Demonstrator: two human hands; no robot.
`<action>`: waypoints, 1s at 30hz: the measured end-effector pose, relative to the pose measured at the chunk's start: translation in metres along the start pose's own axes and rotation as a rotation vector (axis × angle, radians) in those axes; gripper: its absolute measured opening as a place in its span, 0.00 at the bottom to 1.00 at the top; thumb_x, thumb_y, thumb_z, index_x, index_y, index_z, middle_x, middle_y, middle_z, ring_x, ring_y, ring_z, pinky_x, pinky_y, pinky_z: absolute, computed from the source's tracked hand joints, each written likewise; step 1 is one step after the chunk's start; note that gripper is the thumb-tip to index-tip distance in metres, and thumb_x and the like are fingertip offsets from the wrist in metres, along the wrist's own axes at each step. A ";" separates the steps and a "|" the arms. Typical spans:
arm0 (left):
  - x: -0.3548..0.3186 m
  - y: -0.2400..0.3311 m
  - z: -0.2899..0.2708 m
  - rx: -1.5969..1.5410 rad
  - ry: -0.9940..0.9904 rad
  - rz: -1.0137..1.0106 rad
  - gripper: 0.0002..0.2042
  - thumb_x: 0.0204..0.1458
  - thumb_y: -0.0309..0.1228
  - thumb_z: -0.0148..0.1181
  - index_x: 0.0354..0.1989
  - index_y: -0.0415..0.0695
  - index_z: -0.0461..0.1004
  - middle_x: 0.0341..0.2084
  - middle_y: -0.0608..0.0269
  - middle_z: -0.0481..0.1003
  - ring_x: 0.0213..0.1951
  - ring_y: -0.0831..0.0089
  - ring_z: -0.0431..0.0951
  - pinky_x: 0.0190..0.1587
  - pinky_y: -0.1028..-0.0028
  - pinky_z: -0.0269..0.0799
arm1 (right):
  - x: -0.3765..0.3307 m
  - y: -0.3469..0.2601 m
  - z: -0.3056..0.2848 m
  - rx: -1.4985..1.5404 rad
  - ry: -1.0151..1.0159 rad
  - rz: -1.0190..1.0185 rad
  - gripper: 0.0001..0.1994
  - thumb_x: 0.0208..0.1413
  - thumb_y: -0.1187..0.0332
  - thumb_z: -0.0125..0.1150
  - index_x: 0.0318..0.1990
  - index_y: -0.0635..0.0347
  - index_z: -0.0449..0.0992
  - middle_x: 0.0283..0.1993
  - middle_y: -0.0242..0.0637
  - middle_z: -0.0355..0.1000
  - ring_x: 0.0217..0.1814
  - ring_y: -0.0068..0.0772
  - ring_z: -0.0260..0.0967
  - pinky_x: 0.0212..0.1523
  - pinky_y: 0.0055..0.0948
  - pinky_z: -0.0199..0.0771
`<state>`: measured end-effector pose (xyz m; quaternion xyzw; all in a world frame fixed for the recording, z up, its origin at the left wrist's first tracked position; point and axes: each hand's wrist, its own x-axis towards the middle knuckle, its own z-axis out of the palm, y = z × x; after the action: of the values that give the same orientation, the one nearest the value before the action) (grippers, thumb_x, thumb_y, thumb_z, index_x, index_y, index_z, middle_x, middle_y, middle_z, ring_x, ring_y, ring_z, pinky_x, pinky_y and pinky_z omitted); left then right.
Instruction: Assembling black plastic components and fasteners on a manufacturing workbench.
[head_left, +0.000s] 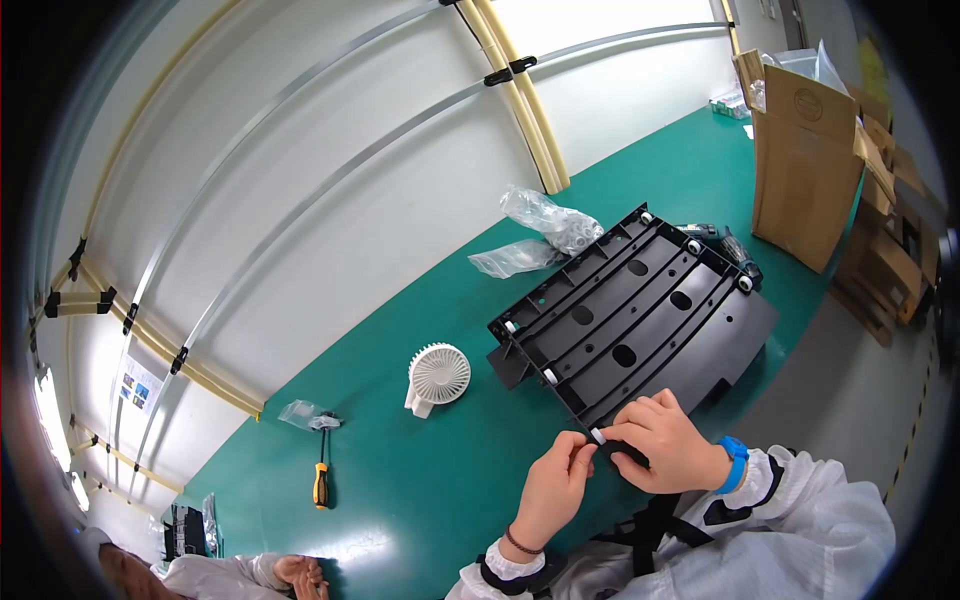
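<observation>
A black plastic tray-like panel point(650, 300), ribbed and pierced by oval holes, lies tilted across the table before me. Small white rollers sit along its edges, among them one point(598, 436) at its near corner. My right hand point(665, 445) is closed at that corner, its fingertips on this white roller. Just left of it, my left hand point(555, 485) pinches with thumb and forefinger beside the same roller; whatever is between those fingertips is hidden.
On the green table point(400, 480) are a white handheld fan point(438, 376), a yellow-and-black screwdriver point(321, 484), clear plastic bags point(550, 222) and dark tools point(740, 256) behind the panel. A cardboard box point(805, 165) stands far right. Another person's hands point(302, 576) rest at lower left.
</observation>
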<state>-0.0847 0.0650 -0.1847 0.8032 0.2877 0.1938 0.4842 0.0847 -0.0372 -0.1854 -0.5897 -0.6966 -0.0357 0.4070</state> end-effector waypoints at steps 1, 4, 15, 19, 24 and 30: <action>-0.001 -0.002 0.003 0.000 0.000 0.001 0.07 0.62 0.31 0.53 0.38 0.39 0.69 0.24 0.63 0.74 0.26 0.76 0.75 0.30 0.76 0.70 | -0.001 0.001 0.001 0.008 0.003 -0.010 0.16 0.39 0.72 0.65 0.40 0.54 0.77 0.35 0.29 0.69 0.35 0.30 0.65 0.38 0.32 0.53; -0.002 -0.007 0.011 0.428 0.214 0.281 0.06 0.58 0.28 0.57 0.38 0.39 0.70 0.25 0.59 0.75 0.26 0.70 0.77 0.29 0.73 0.72 | 0.000 0.001 -0.001 0.014 0.004 -0.017 0.16 0.39 0.72 0.65 0.40 0.54 0.77 0.35 0.29 0.69 0.35 0.30 0.65 0.38 0.32 0.53; 0.047 -0.028 -0.050 -0.246 0.089 -0.109 0.11 0.62 0.37 0.54 0.40 0.40 0.72 0.24 0.67 0.74 0.27 0.79 0.76 0.29 0.80 0.71 | 0.059 0.014 -0.032 -0.039 -0.080 0.021 0.09 0.50 0.74 0.60 0.40 0.58 0.78 0.35 0.34 0.69 0.40 0.36 0.67 0.41 0.35 0.62; 0.075 -0.039 -0.051 -0.281 0.022 -0.121 0.15 0.64 0.43 0.50 0.40 0.42 0.71 0.22 0.67 0.74 0.25 0.79 0.76 0.25 0.80 0.67 | 0.089 0.026 -0.003 -0.082 -0.217 0.103 0.09 0.51 0.73 0.55 0.39 0.60 0.80 0.36 0.39 0.70 0.42 0.42 0.68 0.42 0.37 0.64; 0.081 -0.048 -0.041 -0.315 0.007 -0.077 0.13 0.65 0.41 0.49 0.40 0.43 0.69 0.21 0.67 0.73 0.24 0.79 0.76 0.24 0.80 0.67 | 0.095 0.044 0.026 0.113 -0.289 0.176 0.12 0.51 0.71 0.54 0.40 0.61 0.81 0.36 0.42 0.70 0.44 0.44 0.68 0.41 0.40 0.62; 0.079 -0.049 -0.033 -0.268 0.138 0.050 0.09 0.62 0.36 0.54 0.39 0.42 0.68 0.25 0.64 0.75 0.25 0.75 0.78 0.26 0.76 0.70 | 0.087 0.033 0.022 0.023 -0.253 0.078 0.12 0.51 0.73 0.54 0.42 0.61 0.79 0.35 0.37 0.67 0.43 0.39 0.65 0.43 0.35 0.60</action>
<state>-0.0578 0.1558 -0.2106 0.7229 0.2720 0.2974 0.5613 0.1036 0.0532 -0.1617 -0.6117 -0.7193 0.0629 0.3234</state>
